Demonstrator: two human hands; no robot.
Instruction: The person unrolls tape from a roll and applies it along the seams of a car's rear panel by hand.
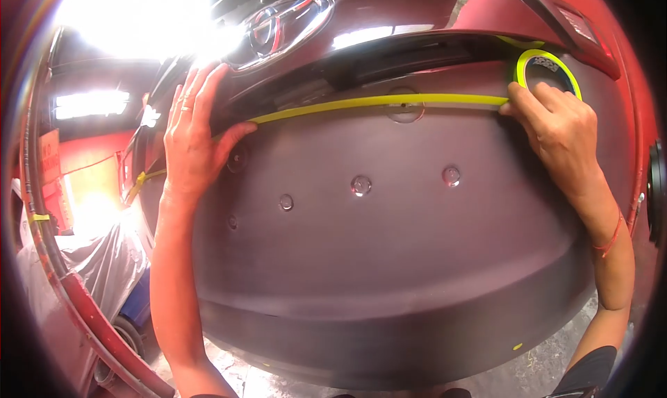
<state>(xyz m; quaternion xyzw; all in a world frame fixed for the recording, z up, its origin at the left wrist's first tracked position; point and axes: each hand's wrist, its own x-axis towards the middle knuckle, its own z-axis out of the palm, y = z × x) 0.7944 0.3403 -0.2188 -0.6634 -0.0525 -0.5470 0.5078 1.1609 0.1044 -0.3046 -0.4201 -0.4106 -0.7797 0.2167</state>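
A strip of yellow-green tape runs across the upper part of a dull dark car panel, stretched between my two hands. My left hand lies on the panel's upper left with fingers extended, its thumb at the strip's left end. At the upper right, my right hand is closed on the tape, fingers bent, where the strip meets the bright yellow-green tape roll. The roll stands just above and behind the knuckles. Several round holes or recesses, one of them a round recess, show below the strip.
Above the panel is glossy dark bodywork with a chrome oval emblem. A red lamp sits at the upper right. Crumpled plastic sheeting covers something at the left, beside a wheel. Glare fills the upper left.
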